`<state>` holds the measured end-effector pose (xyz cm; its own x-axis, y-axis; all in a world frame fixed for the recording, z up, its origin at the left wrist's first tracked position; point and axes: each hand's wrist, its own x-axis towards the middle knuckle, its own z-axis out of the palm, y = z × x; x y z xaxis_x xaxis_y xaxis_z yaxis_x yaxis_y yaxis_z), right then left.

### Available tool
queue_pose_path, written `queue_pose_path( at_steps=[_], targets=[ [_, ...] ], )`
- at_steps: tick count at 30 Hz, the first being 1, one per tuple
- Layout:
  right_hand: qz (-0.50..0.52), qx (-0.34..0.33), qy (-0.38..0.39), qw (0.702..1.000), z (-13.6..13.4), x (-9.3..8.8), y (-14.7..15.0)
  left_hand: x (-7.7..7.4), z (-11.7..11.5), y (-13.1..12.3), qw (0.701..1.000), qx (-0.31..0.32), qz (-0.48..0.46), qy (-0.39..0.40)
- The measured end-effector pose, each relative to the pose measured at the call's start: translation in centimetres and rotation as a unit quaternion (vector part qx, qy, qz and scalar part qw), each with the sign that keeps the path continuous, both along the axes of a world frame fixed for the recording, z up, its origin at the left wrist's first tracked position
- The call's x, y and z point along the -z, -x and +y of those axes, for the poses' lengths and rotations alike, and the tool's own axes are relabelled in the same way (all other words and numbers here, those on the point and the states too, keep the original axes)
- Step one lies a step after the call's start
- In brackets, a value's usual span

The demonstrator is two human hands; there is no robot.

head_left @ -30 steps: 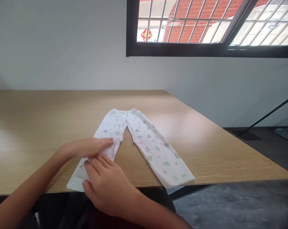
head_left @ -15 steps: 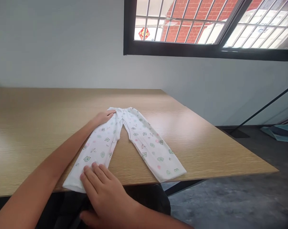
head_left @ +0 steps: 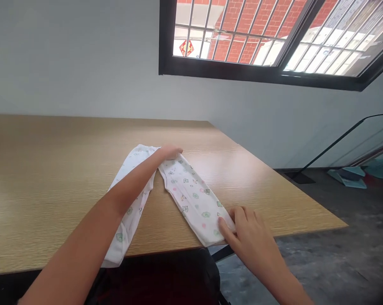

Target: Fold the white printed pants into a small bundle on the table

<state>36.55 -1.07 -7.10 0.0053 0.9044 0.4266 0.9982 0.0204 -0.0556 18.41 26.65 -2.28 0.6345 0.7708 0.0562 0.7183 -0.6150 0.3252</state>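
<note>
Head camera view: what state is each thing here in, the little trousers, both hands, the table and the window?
White printed child's trousers: lying flat on the table, legs spread apart, cuffs at the near edge.
Left hand: open, pressing the waistband end.
Right hand: open, fingers on one leg's cuff.
Light wooden table: bearing the trousers.
Black-framed barred window: whether shut, cannot tell.

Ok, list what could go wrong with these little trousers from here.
1. Both cuffs of the trousers reach the table front edge; the left cuff overhangs and may slide off.
2. The left forearm crosses the left leg and could drag or crease it.
3. The right hand touches only the right cuff's corner, so that leg may skew.
</note>
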Motion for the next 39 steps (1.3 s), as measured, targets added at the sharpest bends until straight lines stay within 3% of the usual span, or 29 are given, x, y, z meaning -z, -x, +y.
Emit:
queue_pose_path(
  at_steps=[3, 6, 9, 11, 14, 18, 20, 22, 24, 26, 28, 30, 32, 37, 39],
  targets=[
    [0.046, -0.04, 0.012, 0.998, 0.0, -1.6, 0.8, -0.6, 0.4, 1.5, 0.999, 0.007, -0.045, 0.009],
    [0.16, -0.096, -0.058, 0.981, -0.8, -5.0, 3.3, -1.8, 0.8, 4.6, 0.994, 0.009, -0.112, 0.008],
    [0.257, -0.193, -0.159, 0.933, -1.3, -7.7, 7.6, -2.6, 0.2, 8.9, 0.984, -0.007, -0.178, -0.007],
    [0.307, -0.301, -0.169, 0.887, -1.1, -8.3, 11.3, -2.4, -0.6, 12.0, 0.98, -0.025, -0.197, -0.009],
    [0.295, -0.436, -0.15, 0.837, -0.2, -6.8, 17.0, -0.8, -1.6, 16.1, 0.981, -0.047, -0.187, 0.005],
    [0.121, -0.476, -0.05, 0.869, 0.8, -3.1, 21.8, 1.7, -1.6, 19.0, 0.989, -0.055, -0.135, 0.004],
    [0.082, -0.476, 0.02, 0.875, 1.4, -2.4, 22.1, 2.2, -1.7, 19.3, 0.992, -0.052, -0.114, -0.012],
    [0.101, -0.463, 0.049, 0.879, 2.3, -2.9, 21.2, 2.2, -2.9, 19.0, 0.993, -0.046, -0.099, -0.033],
    [0.122, -0.432, 0.047, 0.892, 3.3, -3.9, 19.8, 2.0, -5.5, 18.3, 0.997, -0.023, -0.076, -0.025],
    [0.118, -0.404, 0.053, 0.905, 4.0, -4.3, 18.6, 1.9, -9.0, 17.4, 0.998, 0.04, -0.029, 0.029],
    [0.104, -0.396, 0.079, 0.909, 4.1, -3.9, 18.1, 1.9, -12.1, 16.7, 0.991, 0.106, 0.02, 0.083],
    [0.095, -0.402, 0.093, 0.906, 3.4, -2.8, 18.2, 2.0, -13.4, 16.3, 0.983, 0.145, 0.052, 0.096],
    [0.086, -0.415, 0.083, 0.902, 2.0, -1.4, 18.5, 2.1, -12.2, 16.0, 0.984, 0.144, 0.065, 0.084],
    [0.05, -0.451, 0.014, 0.891, -0.2, 1.1, 19.1, 2.5, -2.9, 15.4, 0.998, 0.029, 0.048, 0.026],
    [0.053, -0.433, -0.042, 0.899, 0.0, 1.6, 19.1, 2.3, -0.6, 14.9, 0.999, -0.004, 0.037, 0.011]
  ],
)
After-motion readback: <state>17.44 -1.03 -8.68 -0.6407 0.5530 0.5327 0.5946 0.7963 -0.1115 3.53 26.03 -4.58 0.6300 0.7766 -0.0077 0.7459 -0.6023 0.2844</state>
